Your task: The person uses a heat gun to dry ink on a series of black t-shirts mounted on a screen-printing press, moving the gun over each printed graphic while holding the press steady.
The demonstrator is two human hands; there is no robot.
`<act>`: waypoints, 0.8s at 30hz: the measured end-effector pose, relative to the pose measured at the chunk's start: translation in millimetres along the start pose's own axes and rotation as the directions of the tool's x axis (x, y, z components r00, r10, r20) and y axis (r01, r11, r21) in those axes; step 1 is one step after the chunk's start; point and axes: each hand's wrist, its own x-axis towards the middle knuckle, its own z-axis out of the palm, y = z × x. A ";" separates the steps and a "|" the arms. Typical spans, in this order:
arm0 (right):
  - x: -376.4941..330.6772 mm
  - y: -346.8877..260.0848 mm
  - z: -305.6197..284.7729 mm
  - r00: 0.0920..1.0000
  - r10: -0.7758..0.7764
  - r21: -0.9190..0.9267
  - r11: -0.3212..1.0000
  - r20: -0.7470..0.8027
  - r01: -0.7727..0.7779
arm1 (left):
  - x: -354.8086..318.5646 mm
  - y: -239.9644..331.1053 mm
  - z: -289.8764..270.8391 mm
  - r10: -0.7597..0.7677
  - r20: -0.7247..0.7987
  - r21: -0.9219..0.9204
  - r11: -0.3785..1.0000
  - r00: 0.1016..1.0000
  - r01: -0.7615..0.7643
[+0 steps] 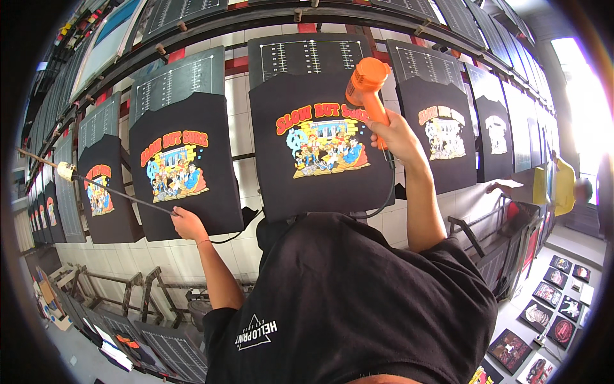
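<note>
Nearest, the wearer's black T-shirt (pixel 377 288) fills the lower middle of the frame, covering part of the hem of the garment beyond. The hands are well apart: left of centre, the left hand (pixel 189 224) is closed on a black cord (pixel 128 195), perhaps to manage its slack, while right of centre the right hand (pixel 400 136) grips the handle of an orange handheld blower (pixel 366 86). The blower stands over the upper right of the middle black shirt (pixel 268 176), its darker end turned toward the colourful cartoon print (pixel 329 150), probably so that air would reach the ink; it masks the end of the arched lettering, and its outlet is hard to make out. The cord loops up to the handle, part of its run hidden by the middle shirt. That shirt is stretched over a dark platen (pixel 307 54), presumably to keep the print flat. Similar printed shirts lie on either side, the near left one (pixel 144 192) crossed by the cord, the near right one (pixel 409 153) partly behind the raised forearm. Farther off, a person in yellow (pixel 558 185) is distorted at the right rim, and platens at the upper edge are cut off.
</note>
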 end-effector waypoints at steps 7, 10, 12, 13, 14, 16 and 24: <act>-0.2 11.2 -9.4 1.000 -0.001 -0.018 1.000 -0.020 0.000 | 2.9 -6.2 3.6 0.013 0.000 -0.025 1.000 1.000 -0.013; -7.5 -3.7 -21.4 0.993 0.118 -0.109 0.987 0.032 -0.114 | 2.9 -6.6 2.9 0.005 -0.008 -0.014 1.000 1.000 -0.005; -5.7 3.1 -20.0 0.996 0.084 -0.062 0.995 0.004 -0.084 | 3.2 -8.1 2.9 0.003 -0.015 -0.009 1.000 1.000 -0.003; -4.8 8.2 -19.5 0.998 0.068 -0.038 0.997 -0.014 -0.069 | 2.7 -6.0 3.0 -0.001 0.001 -0.015 1.000 1.000 0.001; -3.7 13.3 -18.7 0.997 0.045 -0.054 0.997 -0.055 -0.048 | 2.7 -3.7 2.7 -0.005 0.017 -0.021 1.000 1.000 0.005; -8.1 3.0 -24.6 0.994 0.111 -0.077 0.991 -0.018 -0.112 | 2.2 -5.1 0.7 -0.011 0.027 -0.027 1.000 1.000 0.011; -13.2 2.4 -34.4 0.991 0.134 -0.077 0.988 -0.012 -0.135 | 3.5 -8.6 4.2 0.002 0.013 -0.063 0.998 1.000 -0.001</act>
